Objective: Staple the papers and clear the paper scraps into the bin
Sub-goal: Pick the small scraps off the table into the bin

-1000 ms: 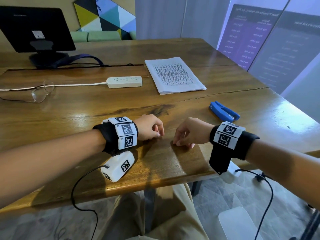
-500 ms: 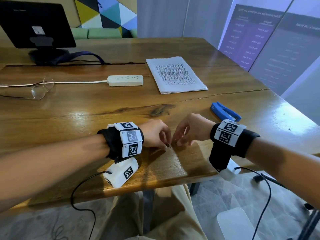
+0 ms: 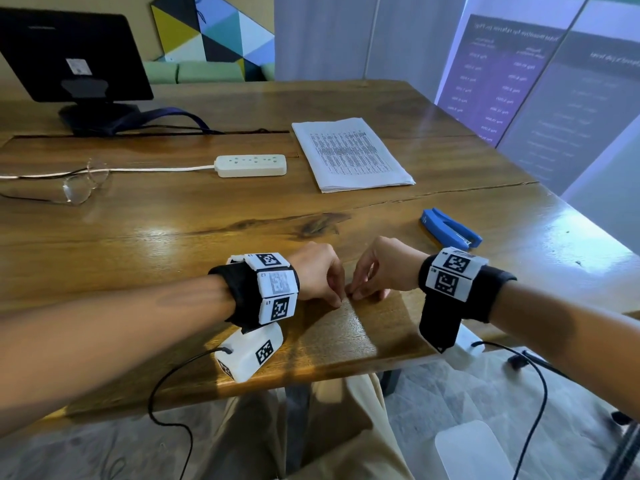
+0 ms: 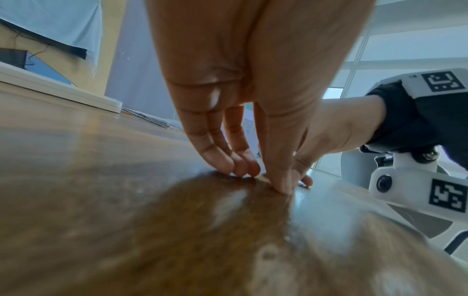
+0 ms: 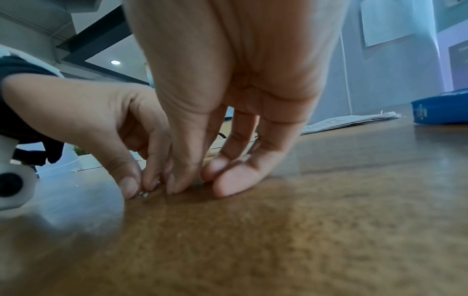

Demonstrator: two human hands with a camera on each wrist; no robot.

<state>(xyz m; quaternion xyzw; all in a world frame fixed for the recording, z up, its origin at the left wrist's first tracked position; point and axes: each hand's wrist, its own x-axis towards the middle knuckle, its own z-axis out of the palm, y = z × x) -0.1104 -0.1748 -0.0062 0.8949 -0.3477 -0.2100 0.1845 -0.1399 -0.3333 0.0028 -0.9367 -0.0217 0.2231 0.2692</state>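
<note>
At the near edge of the worktop (image 3: 138, 244), about 6 o'clock from its middle, the left hand (image 3: 317, 275) and right hand (image 3: 384, 271) meet fingertip to fingertip. Both point down with fingers bunched narrow, tips pressed to the wood. In the right wrist view the left hand's thumb and forefinger close over a tiny pale, shiny bit (image 5: 143, 194) lying on the surface; it is too small to tell whether it is a scrap or a staple. The right hand's fingers (image 5: 235, 180) touch the wood just beside it, thumb drawn in against them; whether they hold anything I cannot tell. Each wrist carries a black strap with white marker blocks, and a white camera unit (image 3: 247, 351) hangs under the left wrist, touching the worktop edge.

Just past the right wrist, at 2 o'clock from the hands, lies the blue stapler (image 3: 450, 228), flat on the wood and apart from both hands.

Farther on, at 12 o'clock, the papers (image 3: 349, 154) lie in a neat stack, printed face up, well apart from the stapler. Just beside them at 9 o'clock sits a white power strip (image 3: 251, 165), its cord running off to the left. A pair of glasses (image 3: 79, 183) rests near the left edge.

At the far left, about 10 o'clock, stands a dark monitor (image 3: 72, 53), back turned to the person, with a dark strap (image 3: 166, 116) at its base.
</note>
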